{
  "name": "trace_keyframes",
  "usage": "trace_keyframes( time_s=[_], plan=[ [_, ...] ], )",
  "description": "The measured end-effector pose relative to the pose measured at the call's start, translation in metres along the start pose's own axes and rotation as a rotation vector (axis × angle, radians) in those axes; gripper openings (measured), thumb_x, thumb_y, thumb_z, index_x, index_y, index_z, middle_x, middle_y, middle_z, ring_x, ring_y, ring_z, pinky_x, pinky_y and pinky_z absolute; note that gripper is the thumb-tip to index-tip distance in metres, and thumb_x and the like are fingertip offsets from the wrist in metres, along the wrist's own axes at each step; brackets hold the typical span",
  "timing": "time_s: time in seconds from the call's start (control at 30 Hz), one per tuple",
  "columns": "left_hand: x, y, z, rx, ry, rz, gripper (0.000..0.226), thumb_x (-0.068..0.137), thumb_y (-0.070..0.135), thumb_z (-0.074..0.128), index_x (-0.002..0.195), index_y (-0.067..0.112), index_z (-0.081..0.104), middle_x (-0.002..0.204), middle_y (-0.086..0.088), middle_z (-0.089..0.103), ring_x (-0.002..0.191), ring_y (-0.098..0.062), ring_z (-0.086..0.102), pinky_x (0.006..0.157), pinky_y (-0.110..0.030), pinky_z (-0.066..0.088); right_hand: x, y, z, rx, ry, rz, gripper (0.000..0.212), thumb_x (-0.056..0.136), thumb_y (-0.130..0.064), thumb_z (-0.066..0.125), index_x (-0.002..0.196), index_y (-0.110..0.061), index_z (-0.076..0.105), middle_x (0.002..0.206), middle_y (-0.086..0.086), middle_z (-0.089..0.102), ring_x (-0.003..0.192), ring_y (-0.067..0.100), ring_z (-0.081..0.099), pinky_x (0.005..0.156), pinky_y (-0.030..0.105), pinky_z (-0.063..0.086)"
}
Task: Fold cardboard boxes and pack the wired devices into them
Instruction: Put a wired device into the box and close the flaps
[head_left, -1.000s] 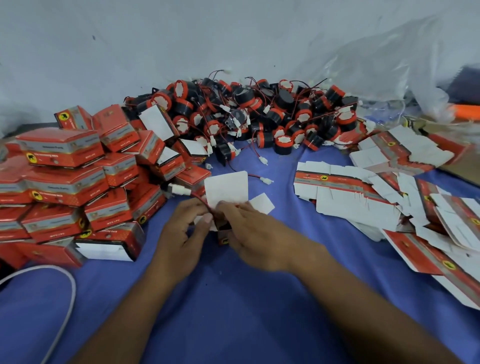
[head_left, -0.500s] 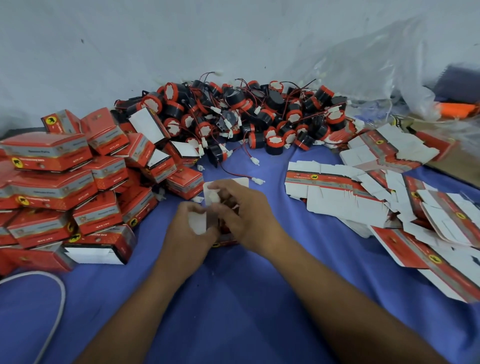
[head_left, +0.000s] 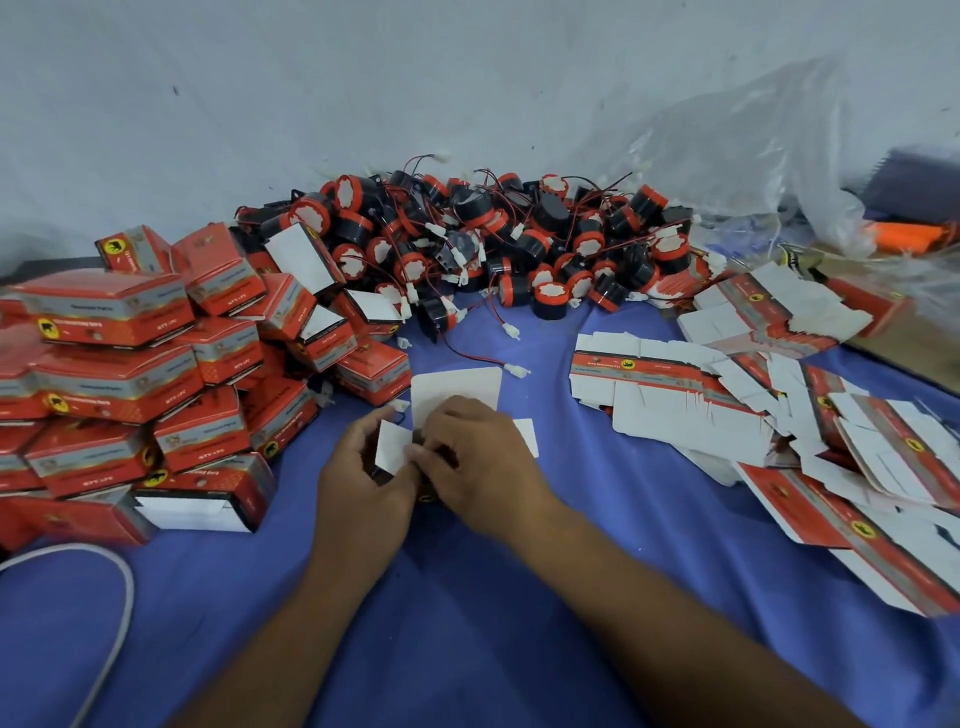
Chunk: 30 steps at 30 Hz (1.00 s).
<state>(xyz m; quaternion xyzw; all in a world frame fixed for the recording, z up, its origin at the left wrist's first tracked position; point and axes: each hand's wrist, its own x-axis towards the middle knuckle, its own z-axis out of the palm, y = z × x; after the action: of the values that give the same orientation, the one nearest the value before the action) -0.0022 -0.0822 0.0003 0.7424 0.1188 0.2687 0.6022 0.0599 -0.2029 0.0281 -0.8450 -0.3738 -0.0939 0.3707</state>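
The left hand (head_left: 363, 483) pinches the white side flap (head_left: 392, 451) of a small red cardboard box (head_left: 457, 387), and the right hand (head_left: 483, 462) grips the same box with curled fingers, its large white top flap open just beyond the knuckles. The box rests on a blue cloth (head_left: 441, 649), with a stack of closed red cardboard boxes (head_left: 130, 374) to its left, a heap of round black-and-red wired devices (head_left: 519, 244) beyond it, and flat red-and-white cardboard blanks (head_left: 701, 405) to its right.
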Motion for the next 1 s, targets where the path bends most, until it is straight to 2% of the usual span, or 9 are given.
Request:
trace_keyframes(
  time_s=[0.17, 0.27, 0.33, 0.43, 0.57, 0.7, 0.77, 0.9, 1.0],
  plan=[
    [-0.005, 0.006, -0.007, 0.156, -0.116, 0.189, 0.046, 0.087, 0.002, 0.054, 0.132, 0.008, 0.06, 0.125, 0.002, 0.063, 0.11, -0.006, 0.062, 0.091, -0.019, 0.052, -0.005, 0.006, -0.003, -0.11, -0.093, -0.136, 0.03, 0.101, -0.024, 0.058, 0.088, -0.004, 0.077, 0.1, 0.01, 0.065, 0.104, 0.029, 0.051, 0.097, 0.04, 0.039],
    [-0.007, 0.007, -0.009, 0.269, -0.22, 0.304, 0.052, 0.08, 0.007, 0.048, 0.131, 0.005, 0.062, 0.134, -0.001, 0.056, 0.121, -0.01, 0.054, 0.097, -0.018, 0.047, -0.008, 0.008, -0.007, -0.16, -0.11, -0.193, 0.025, 0.099, -0.02, 0.059, 0.093, -0.004, 0.078, 0.099, 0.014, 0.064, 0.104, 0.033, 0.051, 0.098, 0.043, 0.039],
    [-0.006, 0.006, -0.009, 0.31, -0.253, 0.32, 0.05, 0.081, 0.013, 0.05, 0.129, 0.011, 0.064, 0.132, 0.002, 0.055, 0.122, -0.008, 0.048, 0.098, -0.019, 0.044, -0.011, 0.01, -0.014, -0.098, -0.138, -0.224, 0.021, 0.097, -0.013, 0.061, 0.089, -0.002, 0.077, 0.096, 0.015, 0.065, 0.098, 0.031, 0.053, 0.095, 0.04, 0.041],
    [-0.002, 0.002, -0.005, 0.362, -0.222, 0.335, 0.042, 0.089, 0.032, 0.051, 0.125, 0.018, 0.067, 0.129, 0.004, 0.054, 0.122, 0.001, 0.039, 0.099, -0.01, 0.034, -0.009, 0.023, -0.03, 0.083, -0.142, -0.15, 0.024, 0.096, -0.005, 0.059, 0.075, 0.003, 0.069, 0.079, 0.012, 0.065, 0.076, 0.025, 0.056, 0.074, 0.044, 0.047],
    [0.003, -0.009, 0.004, 0.464, -0.239, 0.326, 0.032, 0.091, 0.034, 0.055, 0.118, 0.024, 0.068, 0.139, 0.004, 0.044, 0.127, -0.009, 0.035, 0.104, -0.017, 0.027, -0.005, 0.034, -0.038, 0.18, 0.085, 0.008, 0.027, 0.095, -0.005, 0.057, 0.069, 0.004, 0.062, 0.071, 0.012, 0.062, 0.068, 0.025, 0.056, 0.064, 0.042, 0.047],
    [0.007, -0.009, 0.002, 0.344, -0.305, 0.293, 0.023, 0.097, 0.034, 0.055, 0.112, 0.022, 0.069, 0.136, 0.013, 0.05, 0.125, 0.0, 0.046, 0.098, -0.014, 0.04, 0.0, 0.044, -0.042, 0.056, 0.359, 0.247, 0.008, 0.093, -0.011, 0.062, 0.098, -0.012, 0.068, 0.096, -0.006, 0.057, 0.091, 0.011, 0.052, 0.077, 0.016, 0.039],
    [0.008, -0.009, 0.0, 0.324, -0.29, 0.304, 0.016, 0.096, 0.026, 0.06, 0.108, 0.019, 0.07, 0.127, 0.01, 0.055, 0.114, 0.001, 0.055, 0.09, -0.012, 0.046, 0.001, 0.05, -0.045, 0.145, 0.24, 0.424, 0.011, 0.095, -0.017, 0.059, 0.105, -0.018, 0.063, 0.091, -0.012, 0.056, 0.089, 0.012, 0.055, 0.072, 0.017, 0.038],
    [0.012, -0.008, 0.0, 0.314, -0.238, 0.238, 0.008, 0.093, 0.011, 0.066, 0.096, 0.016, 0.07, 0.114, 0.002, 0.057, 0.102, 0.003, 0.056, 0.077, -0.007, 0.045, 0.002, 0.046, -0.046, 0.872, 0.119, 0.544, 0.017, 0.102, -0.019, 0.052, 0.097, -0.011, 0.066, 0.082, 0.006, 0.066, 0.058, 0.016, 0.058, 0.056, 0.028, 0.047],
    [0.013, -0.006, 0.002, 0.292, -0.239, 0.193, 0.008, 0.093, 0.01, 0.065, 0.092, 0.017, 0.068, 0.108, 0.002, 0.055, 0.097, 0.0, 0.057, 0.073, -0.008, 0.044, 0.001, 0.046, -0.04, 0.822, 0.059, 0.456, 0.016, 0.098, -0.012, 0.062, 0.113, -0.018, 0.063, 0.107, 0.006, 0.068, 0.067, 0.014, 0.063, 0.06, 0.022, 0.05]
  ],
)
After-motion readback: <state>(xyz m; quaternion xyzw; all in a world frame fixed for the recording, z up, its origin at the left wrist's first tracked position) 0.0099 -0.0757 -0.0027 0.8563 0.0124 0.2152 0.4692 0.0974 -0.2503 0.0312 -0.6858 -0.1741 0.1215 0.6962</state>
